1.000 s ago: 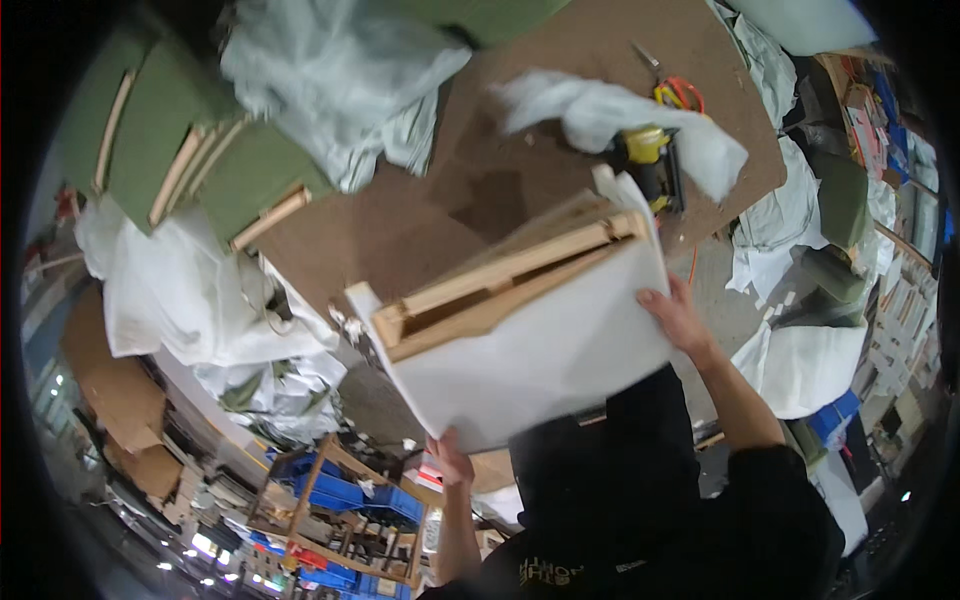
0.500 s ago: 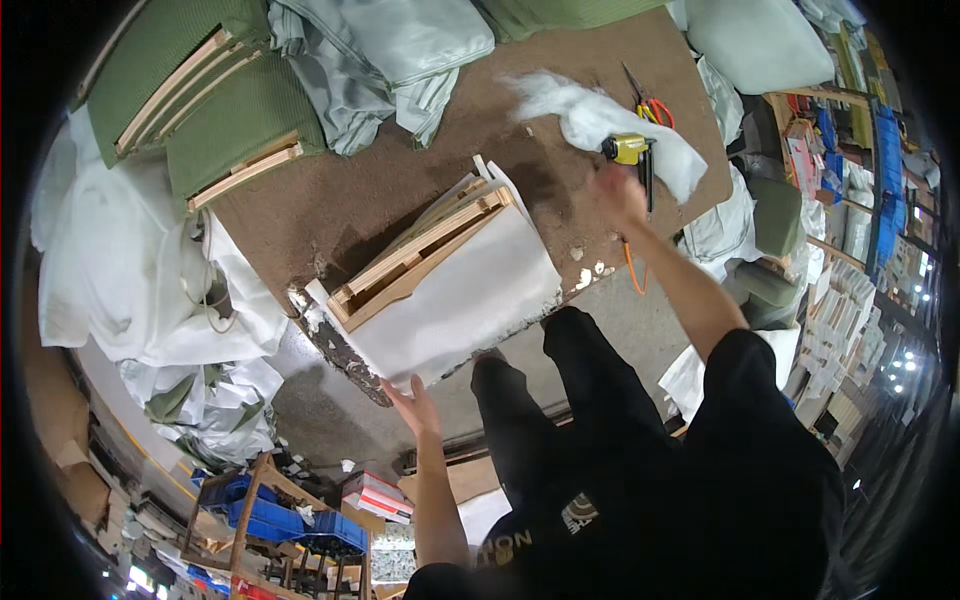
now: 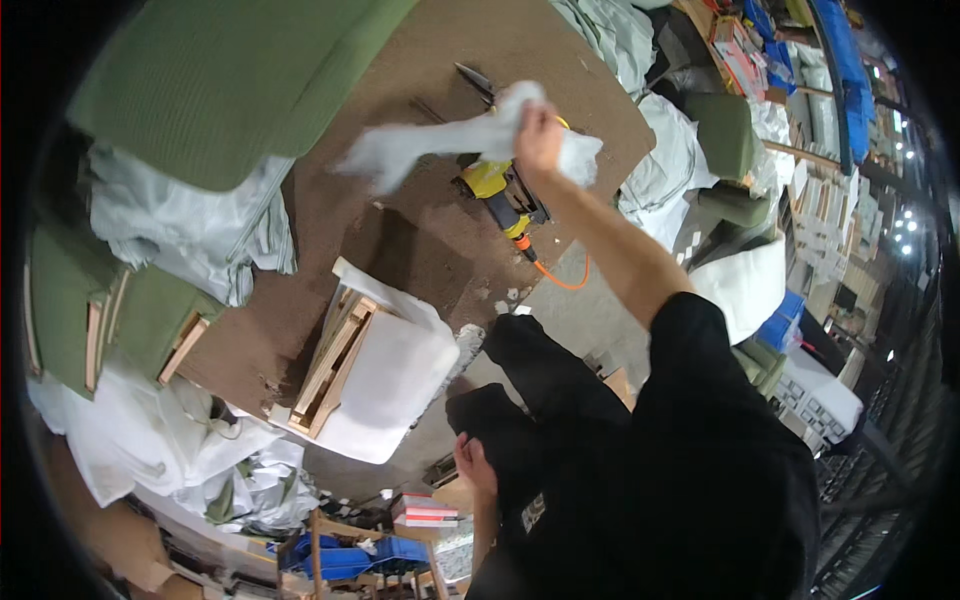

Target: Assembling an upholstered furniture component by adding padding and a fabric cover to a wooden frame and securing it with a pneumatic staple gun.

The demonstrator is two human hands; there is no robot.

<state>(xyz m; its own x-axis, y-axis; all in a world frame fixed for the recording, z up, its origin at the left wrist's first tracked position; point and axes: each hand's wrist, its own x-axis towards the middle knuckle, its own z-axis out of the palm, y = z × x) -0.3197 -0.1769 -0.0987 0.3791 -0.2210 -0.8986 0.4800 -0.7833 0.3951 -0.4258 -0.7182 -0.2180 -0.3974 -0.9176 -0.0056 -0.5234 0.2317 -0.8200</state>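
Brown felt covers our table, crowded at its edges by green cushions and pale fabric heaps. Our right hand closes around a white wadding piece, lifted above a yellow staple gun with an orange hose. Our left hand hangs by our dark trousers, fingers loosely curled, holding nothing. A white padded seat on its wooden frame rests at the near table edge.

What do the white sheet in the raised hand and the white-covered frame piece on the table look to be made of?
White sheet in the right hand: soft fleecy wadding, it seems; matte, limp, fuzzy-edged.
Frame piece: bare pale wood slats, covered in matte white padding or fabric; which one is unclear.
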